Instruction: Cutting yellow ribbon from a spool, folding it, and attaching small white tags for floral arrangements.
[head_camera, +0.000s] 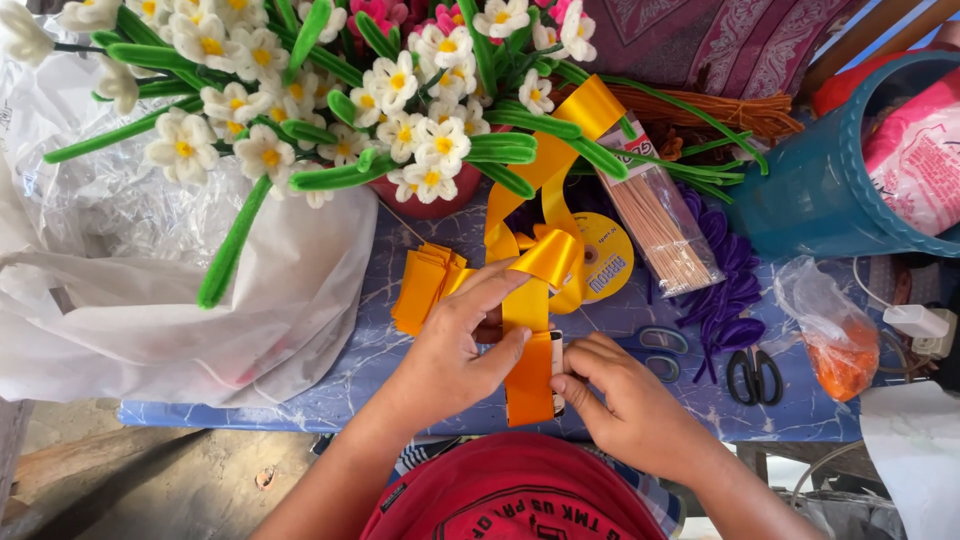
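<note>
My left hand (455, 345) pinches a wide orange ribbon (530, 300) where it folds into loops, thumb on top of the strip. My right hand (615, 395) grips the same ribbon lower down, fingers closed beside a small pale object (557, 372) that is mostly hidden. The ribbon runs up from my hands toward its spool (603, 256), which lies flat on the blue marbled table (390, 340). A stack of cut orange ribbon pieces (428, 283) lies just left of my left hand.
White-and-yellow pipe-cleaner flowers (300, 90) in a red pot (430, 200) stand behind. A white plastic bag (170, 290) lies left. A pack of thin sticks (660, 225), purple pipe-cleaner pieces (725, 290), two scissors (755, 375), a bag of orange material (840, 350) and a teal bucket (830, 170) sit right.
</note>
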